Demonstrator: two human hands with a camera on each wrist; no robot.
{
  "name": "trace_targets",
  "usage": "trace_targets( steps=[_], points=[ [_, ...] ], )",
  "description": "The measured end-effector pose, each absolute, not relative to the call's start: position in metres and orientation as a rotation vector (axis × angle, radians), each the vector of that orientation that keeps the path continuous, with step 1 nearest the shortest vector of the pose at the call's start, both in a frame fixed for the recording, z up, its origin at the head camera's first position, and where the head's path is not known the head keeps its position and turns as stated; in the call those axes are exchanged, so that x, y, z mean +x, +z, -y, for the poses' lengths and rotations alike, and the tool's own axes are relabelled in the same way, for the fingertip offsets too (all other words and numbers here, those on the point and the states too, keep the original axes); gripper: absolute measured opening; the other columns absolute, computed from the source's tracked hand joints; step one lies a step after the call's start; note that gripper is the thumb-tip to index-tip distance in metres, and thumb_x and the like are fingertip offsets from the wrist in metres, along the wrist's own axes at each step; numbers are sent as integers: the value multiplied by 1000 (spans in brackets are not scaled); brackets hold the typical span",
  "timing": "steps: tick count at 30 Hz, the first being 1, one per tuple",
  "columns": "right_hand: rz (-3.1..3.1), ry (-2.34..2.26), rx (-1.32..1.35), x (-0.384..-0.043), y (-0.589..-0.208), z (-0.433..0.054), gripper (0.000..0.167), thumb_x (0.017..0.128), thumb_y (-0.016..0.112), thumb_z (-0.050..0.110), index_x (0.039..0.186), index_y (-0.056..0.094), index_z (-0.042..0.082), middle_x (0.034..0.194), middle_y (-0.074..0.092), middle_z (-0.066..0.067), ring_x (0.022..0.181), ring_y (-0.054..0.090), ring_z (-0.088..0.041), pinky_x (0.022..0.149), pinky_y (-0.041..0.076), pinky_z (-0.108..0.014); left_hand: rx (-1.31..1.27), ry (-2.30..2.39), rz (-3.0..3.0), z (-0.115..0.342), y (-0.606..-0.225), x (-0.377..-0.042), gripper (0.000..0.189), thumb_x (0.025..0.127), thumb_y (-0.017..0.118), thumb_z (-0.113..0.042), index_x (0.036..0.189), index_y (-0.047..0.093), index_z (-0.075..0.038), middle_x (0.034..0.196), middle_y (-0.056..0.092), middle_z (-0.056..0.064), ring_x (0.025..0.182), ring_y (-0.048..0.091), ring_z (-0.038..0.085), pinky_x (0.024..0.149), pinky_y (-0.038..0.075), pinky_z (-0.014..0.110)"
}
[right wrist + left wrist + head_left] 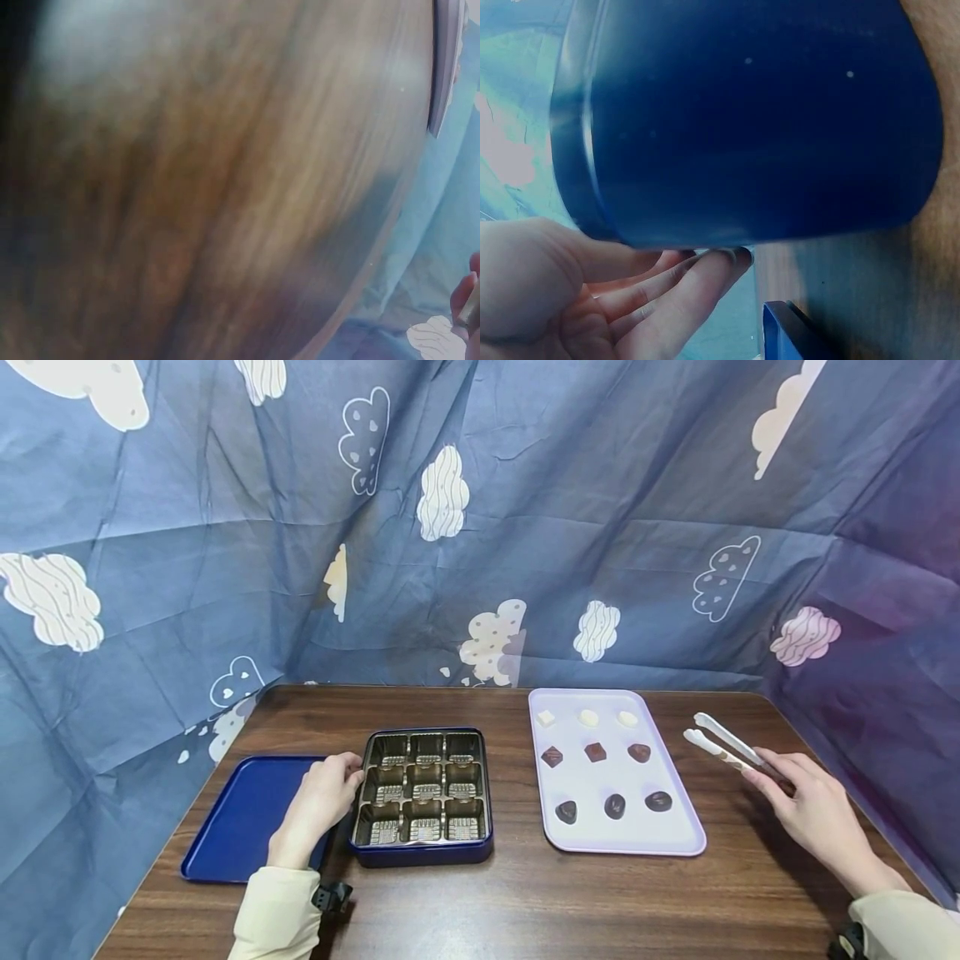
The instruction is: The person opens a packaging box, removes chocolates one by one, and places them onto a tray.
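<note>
A dark blue tin (420, 857) with a gold divided insert (426, 781) stands left of the table's middle; the insert's compartments show bare bottoms. My left hand (322, 802) is at its left side, fingers touching the blue wall, as the left wrist view also shows. Off to the right, my right hand (813, 806) holds white tongs (723, 739), their arms spread apart and tips pointing left. Only a bit of that hand shows at the edge of the right wrist view. Between the hands lies a lavender tray (611, 839) bearing rows of white chocolates (588, 717), brown chocolates (596, 752) and dark chocolates (615, 806).
A flat blue lid (247, 810) lies left of the tin, partly behind my left forearm. The brown wooden table (517, 902) meets a blue cloud-patterned curtain (570, 527) at its back and sides.
</note>
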State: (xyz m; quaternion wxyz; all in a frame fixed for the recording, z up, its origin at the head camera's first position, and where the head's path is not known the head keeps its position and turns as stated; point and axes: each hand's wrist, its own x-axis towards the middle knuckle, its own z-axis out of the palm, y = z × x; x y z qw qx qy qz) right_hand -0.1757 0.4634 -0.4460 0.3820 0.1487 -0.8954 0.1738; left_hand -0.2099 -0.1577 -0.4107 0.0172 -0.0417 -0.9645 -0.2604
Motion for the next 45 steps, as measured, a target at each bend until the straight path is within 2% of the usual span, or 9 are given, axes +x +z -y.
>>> trace_targets(
  steps=[7,15,25,30,36,43,45],
  points=[
    [2351,444,276,-177,-450,-462,37,83,75,3,116,64,-9,92,63,-25,84,59,-44,73,37,-48,-105,-804,2997,160,-412,-211,24,98,58,-9,117,65,5,102,70,17,95,66,36,81,50,53],
    [2509,422,122,-176,-450,-462,31,95,59,6,117,56,-16,100,55,-39,92,52,-56,76,37,-64,-96,-807,3001,160,-411,-210,25,98,58,-9,117,65,5,102,70,18,97,66,37,82,49,53],
    [2722,367,-34,-172,-448,-461,26,96,54,5,114,53,-14,98,51,-42,88,47,-64,66,37,-68,-70,-823,3017,157,-413,-211,26,98,58,-10,119,64,4,105,70,17,97,65,36,81,50,52],
    [2752,354,-50,-173,-448,-462,18,94,56,2,105,54,-12,86,51,-39,83,48,-62,59,37,-65,-70,-821,3017,157,-414,-213,25,98,58,-10,119,64,4,105,70,17,96,66,36,80,51,51],
    [2794,346,-54,-174,-451,-466,9,92,57,2,87,54,-6,73,51,-29,77,50,-57,53,37,-61,-89,-815,3004,156,-413,-213,25,98,58,-9,118,64,4,104,70,17,97,66,36,82,50,52],
    [2831,329,-3,-177,-452,-468,14,88,62,3,89,57,-9,73,53,-30,74,52,-58,52,37,-61,-86,-811,3004,157,-413,-212,25,98,57,-9,118,64,5,105,70,18,99,65,37,84,49,53],
    [2848,331,6,-177,-452,-467,12,87,62,4,85,57,-8,71,54,-28,71,53,-57,51,37,-60,-83,-811,3004,157,-414,-212,25,98,57,-9,118,64,5,106,69,18,100,65,38,84,49,53]
  ],
)
